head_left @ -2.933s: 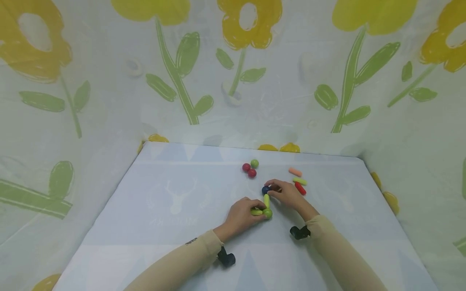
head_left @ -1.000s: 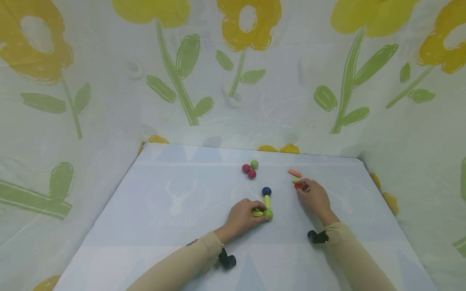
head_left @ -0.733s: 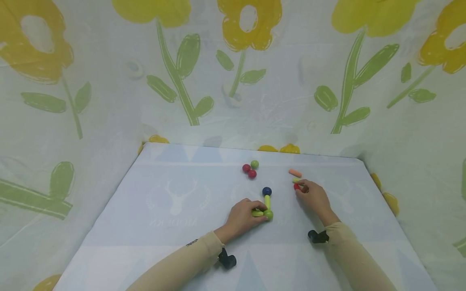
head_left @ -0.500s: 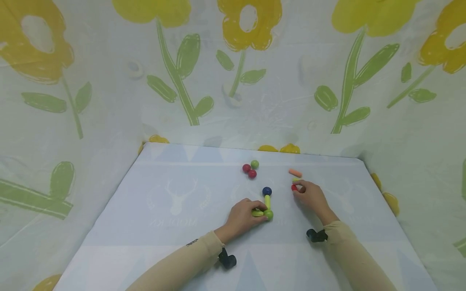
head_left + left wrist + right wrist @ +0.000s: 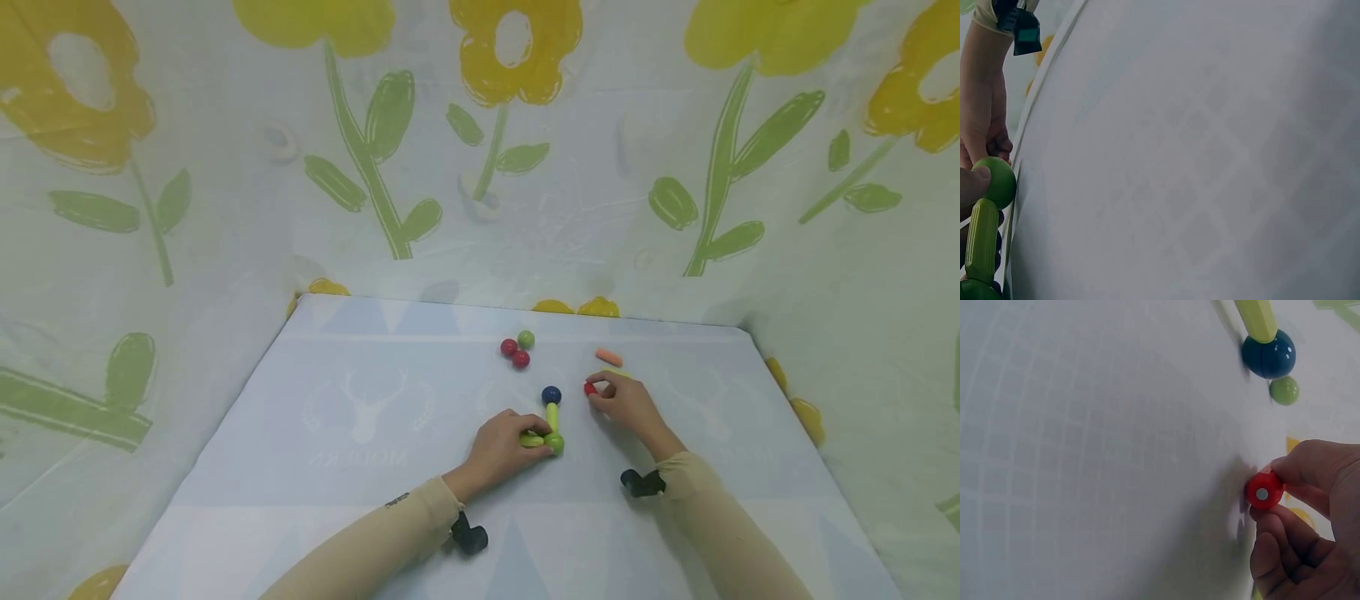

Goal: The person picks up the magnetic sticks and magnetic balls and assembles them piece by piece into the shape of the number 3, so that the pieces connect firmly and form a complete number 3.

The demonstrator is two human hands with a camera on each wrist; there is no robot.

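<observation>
In the head view my left hand (image 5: 501,448) pinches the green ball (image 5: 555,444) of a joined ball-and-rod piece. One yellow-green rod (image 5: 531,440) lies under its fingers; a second yellow-green rod (image 5: 552,417) runs from the ball to a dark blue ball (image 5: 551,395). The left wrist view has the thumb on the green ball (image 5: 999,182), with a ribbed rod (image 5: 982,240) and another green ball (image 5: 977,290) below. My right hand (image 5: 630,408) pinches a short red rod (image 5: 590,389) right of the blue ball, apart from it. Its round end shows a silver disc in the right wrist view.
Behind the hands lie two red balls (image 5: 521,359) and a loose green ball (image 5: 527,339). An orange rod (image 5: 609,357) and a partly hidden yellow-green rod (image 5: 617,372) lie beyond the right hand. Flower-printed cloth walls (image 5: 585,208) surround the white table (image 5: 420,483).
My right hand left the blue ball, went right to the rods and took the red rod. It has since moved it left towards the blue ball. My left hand has stayed in place.
</observation>
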